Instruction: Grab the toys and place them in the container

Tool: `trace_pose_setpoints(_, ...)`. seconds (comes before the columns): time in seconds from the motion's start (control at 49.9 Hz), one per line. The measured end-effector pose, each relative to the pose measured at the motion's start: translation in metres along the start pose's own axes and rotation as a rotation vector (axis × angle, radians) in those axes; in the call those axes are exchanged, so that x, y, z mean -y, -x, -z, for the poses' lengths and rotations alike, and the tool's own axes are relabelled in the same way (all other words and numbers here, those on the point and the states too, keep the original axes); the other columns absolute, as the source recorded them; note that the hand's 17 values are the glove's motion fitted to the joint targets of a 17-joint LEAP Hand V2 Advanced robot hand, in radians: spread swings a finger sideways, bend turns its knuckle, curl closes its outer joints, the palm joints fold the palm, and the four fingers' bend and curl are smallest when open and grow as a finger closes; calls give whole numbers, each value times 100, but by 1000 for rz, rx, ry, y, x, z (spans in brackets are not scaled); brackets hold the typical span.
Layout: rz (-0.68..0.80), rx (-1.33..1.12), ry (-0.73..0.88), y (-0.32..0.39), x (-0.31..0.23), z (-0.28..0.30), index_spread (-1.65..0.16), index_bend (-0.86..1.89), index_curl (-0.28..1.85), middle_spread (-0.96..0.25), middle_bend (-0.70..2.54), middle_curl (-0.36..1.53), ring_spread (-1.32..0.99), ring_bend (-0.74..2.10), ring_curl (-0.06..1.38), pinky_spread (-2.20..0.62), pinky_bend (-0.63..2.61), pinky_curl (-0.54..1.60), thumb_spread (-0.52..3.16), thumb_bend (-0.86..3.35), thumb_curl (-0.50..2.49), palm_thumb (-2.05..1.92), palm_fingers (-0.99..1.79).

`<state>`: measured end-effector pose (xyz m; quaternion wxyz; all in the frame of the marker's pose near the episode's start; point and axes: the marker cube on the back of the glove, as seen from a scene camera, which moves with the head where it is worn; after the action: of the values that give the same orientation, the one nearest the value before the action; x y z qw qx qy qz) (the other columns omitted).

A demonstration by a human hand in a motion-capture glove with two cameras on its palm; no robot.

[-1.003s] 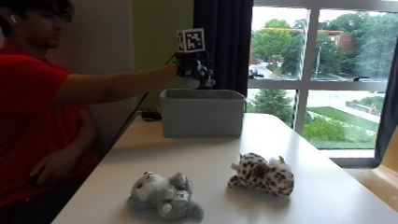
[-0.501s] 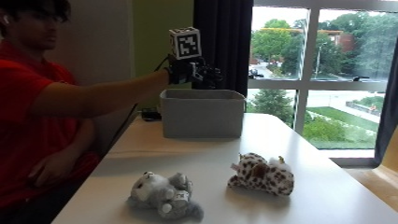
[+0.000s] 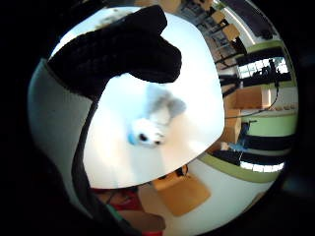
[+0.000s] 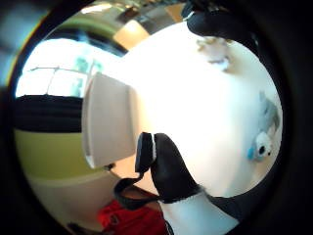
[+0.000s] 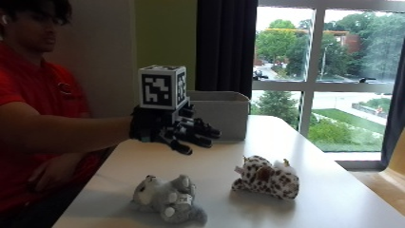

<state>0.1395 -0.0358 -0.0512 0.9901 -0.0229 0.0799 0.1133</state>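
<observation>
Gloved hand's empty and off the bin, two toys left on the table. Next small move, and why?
Probably lower the gloved right hand toward the grey plush toy. The hand hangs open above the table, in front of the container, holding nothing. The grey toy lies on the table below it; the spotted toy sits further toward the window.

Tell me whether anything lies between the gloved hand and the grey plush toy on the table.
Nothing visible does. The gloved right hand hovers above the white table, fingers relaxed and holding nothing. The grey plush toy lies below it near the front edge, with only bare tabletop between. The spotted plush toy lies off to the side.
</observation>
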Motion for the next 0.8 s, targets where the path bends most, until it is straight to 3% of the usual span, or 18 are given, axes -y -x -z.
trace_pose_setpoints(0.261, -99, -65, 68, -68, -10, -43, -44, 23, 51, -14, 17, 38, 0, 30, 21, 9, 91, 29, 114, -6, 35, -8, -5)
trace_pose_setpoints(0.582, -174, -62, 179, -101, -17, -84, -43, 16, 45, -10, 13, 31, 3, 26, 22, 13, 120, 37, 110, -4, 30, -3, -3)
trace_pose_setpoints(0.802, -205, -39, 262, -104, -21, -89, -43, 14, 39, -8, 13, 26, 0, 58, 29, -4, 126, 37, 121, 4, 34, 13, 10)
